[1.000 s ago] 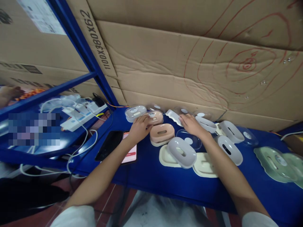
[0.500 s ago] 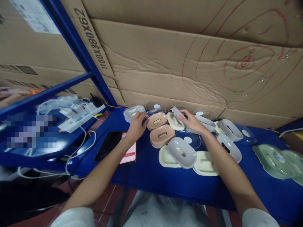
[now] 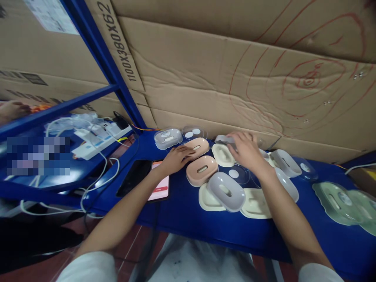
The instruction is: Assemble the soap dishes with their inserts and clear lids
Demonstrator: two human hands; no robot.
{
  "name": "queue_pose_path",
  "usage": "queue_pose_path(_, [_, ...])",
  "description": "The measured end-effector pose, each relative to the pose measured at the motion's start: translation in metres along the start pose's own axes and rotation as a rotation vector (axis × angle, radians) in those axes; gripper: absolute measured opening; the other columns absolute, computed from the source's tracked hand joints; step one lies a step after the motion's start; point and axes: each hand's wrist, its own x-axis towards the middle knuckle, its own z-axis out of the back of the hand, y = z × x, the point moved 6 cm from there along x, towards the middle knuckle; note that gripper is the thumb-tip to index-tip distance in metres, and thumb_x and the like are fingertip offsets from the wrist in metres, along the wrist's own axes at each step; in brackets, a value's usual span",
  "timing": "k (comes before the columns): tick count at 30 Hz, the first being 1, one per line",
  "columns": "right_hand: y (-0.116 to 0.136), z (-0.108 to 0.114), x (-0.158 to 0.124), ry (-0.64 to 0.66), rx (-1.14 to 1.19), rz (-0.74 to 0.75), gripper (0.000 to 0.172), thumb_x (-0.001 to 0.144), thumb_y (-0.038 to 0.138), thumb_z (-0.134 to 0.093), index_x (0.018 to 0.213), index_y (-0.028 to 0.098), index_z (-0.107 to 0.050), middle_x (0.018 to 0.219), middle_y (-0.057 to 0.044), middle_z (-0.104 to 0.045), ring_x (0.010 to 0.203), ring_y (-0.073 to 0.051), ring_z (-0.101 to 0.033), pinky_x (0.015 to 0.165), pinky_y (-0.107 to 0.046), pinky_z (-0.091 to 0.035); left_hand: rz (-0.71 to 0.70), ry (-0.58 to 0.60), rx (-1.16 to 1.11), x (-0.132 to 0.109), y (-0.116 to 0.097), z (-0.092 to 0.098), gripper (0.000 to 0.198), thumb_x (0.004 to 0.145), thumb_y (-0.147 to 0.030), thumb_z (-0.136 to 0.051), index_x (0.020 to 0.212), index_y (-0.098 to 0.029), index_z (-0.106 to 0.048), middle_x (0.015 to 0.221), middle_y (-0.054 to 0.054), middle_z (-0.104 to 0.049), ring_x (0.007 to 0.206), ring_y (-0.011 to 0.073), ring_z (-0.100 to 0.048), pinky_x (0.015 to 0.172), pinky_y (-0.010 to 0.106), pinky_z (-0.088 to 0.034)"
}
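**Plastic soap dishes all over a blue table**

Blue table (image 3: pixel 188 219) is pushed up against a wall of cardboard (image 3: pixel 235 78), and there are dish parts scattered everywhere on it.

The left hand (image 3: pixel 175 158) lies low on the table with its fingers loosely stretched out, not gripping anything. Its fingertips touch the near edge of the upper pink dish (image 3: pixel 198 145). A second one, the lower pink dish (image 3: pixel 202 171), sits just beside that hand on its right. A phone (image 3: pixel 160 188) with a red screen lies under the wrist.

The right hand (image 3: pixel 248 152) is further back near the cardboard, fingers curled down over a grey piece (image 3: pixel 223 138) and pinching it. It's a bit blurry, so I can't tell exactly what the part is. The grey piece is held just above a cream dish (image 3: pixel 222 154), which sits right next to the upper pink dish.

Closer to the body there's a clear lid (image 3: pixel 235 173), a grey dish (image 3: pixel 226 191) lying partly on a cream tray (image 3: pixel 205 199), and some green dishes (image 3: pixel 337 199) way off to the right.
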Motion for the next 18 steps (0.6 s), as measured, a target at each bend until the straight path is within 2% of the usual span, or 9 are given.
queue_pose_path(3, [0.034,-0.009,-0.004,0.053,0.114,0.207,0.044,0.11,0.041,-0.044,0.149,0.026,-0.056,0.158,-0.012,-0.058,0.145,-0.032,-0.051,0.122,-0.053,-0.03,0.002,-0.07,-0.069,0.003,-0.004,0.007,0.038,0.112,-0.039,-0.047,0.133,-0.017,-0.069,0.128,0.014,-0.077,0.117,0.0292,-0.075,0.103,0.046,-0.06])
queue_pose_path(6, [0.05,-0.022,-0.006,0.054,0.118,0.258,0.053,0.111,0.042,-0.045,0.161,0.025,-0.044,0.171,-0.012,-0.043,0.158,-0.031,-0.037,0.128,-0.056,-0.022,-0.057,-0.099,-0.127,0.002,-0.019,0.013,0.036,0.113,-0.039,-0.045,0.133,-0.018,-0.067,0.127,0.014,-0.077,0.115,0.0269,-0.075,0.1,0.043,-0.062])
queue_pose_path(7, [0.051,-0.027,-0.005,0.058,0.115,0.26,0.053,0.111,0.04,-0.047,0.161,0.025,-0.044,0.17,-0.013,-0.043,0.159,-0.031,-0.035,0.129,-0.057,-0.019,-0.091,-0.093,-0.143,0.001,-0.026,0.013,0.033,0.112,-0.038,-0.048,0.131,-0.019,-0.068,0.129,0.013,-0.076,0.12,0.0264,-0.073,0.105,0.043,-0.06])
queue_pose_path(9, [0.049,-0.035,-0.005,0.094,0.134,0.261,0.045,0.11,0.036,-0.05,0.154,0.025,-0.054,0.16,-0.013,-0.056,0.153,-0.031,-0.045,0.129,-0.058,-0.017,-0.179,-0.09,-0.161,-0.002,-0.04,0.013,0.028,0.111,-0.034,-0.051,0.13,-0.021,-0.068,0.132,0.012,-0.075,0.133,0.0256,-0.066,0.115,0.046,-0.054])
queue_pose_path(11, [0.047,-0.041,-0.005,0.148,0.181,0.266,0.035,0.11,0.035,-0.051,0.141,0.026,-0.065,0.145,-0.011,-0.069,0.14,-0.029,-0.058,0.127,-0.057,-0.021,-0.282,-0.119,-0.157,-0.006,-0.054,0.013,0.028,0.111,-0.027,-0.051,0.134,-0.022,-0.067,0.132,0.011,-0.074,0.139,0.0245,-0.062,0.121,0.049,-0.05])
queue_pose_path(13, [0.046,-0.046,-0.005,0.184,0.209,0.281,0.032,0.111,0.034,-0.051,0.137,0.026,-0.068,0.14,-0.011,-0.071,0.134,-0.029,-0.06,0.123,-0.054,-0.027,-0.374,-0.166,-0.134,-0.01,-0.062,0.014,0.029,0.111,-0.022,-0.05,0.137,-0.022,-0.065,0.131,0.01,-0.074,0.14,0.0238,-0.06,0.123,0.05,-0.048])
queue_pose_path(16, [0.046,-0.049,-0.005,0.181,0.171,0.295,0.041,0.112,0.035,-0.048,0.149,0.022,-0.059,0.143,-0.015,-0.066,0.139,-0.031,-0.055,0.118,-0.053,-0.032,-0.386,-0.203,-0.073,-0.009,-0.057,0.018,0.029,0.111,-0.023,-0.051,0.136,-0.023,-0.065,0.141,0.012,-0.068,0.143,0.0244,-0.058,0.123,0.049,-0.048])
queue_pose_path(18, [0.041,-0.047,-0.004,0.145,0.091,0.262,0.043,0.112,0.038,-0.047,0.149,0.02,-0.059,0.141,-0.017,-0.066,0.137,-0.033,-0.054,0.117,-0.055,-0.031,-0.276,-0.227,-0.003,-0.004,-0.039,0.027,0.032,0.111,-0.028,-0.052,0.14,-0.023,-0.064,0.153,0.014,-0.059,0.148,0.0272,-0.053,0.124,0.05,-0.046])
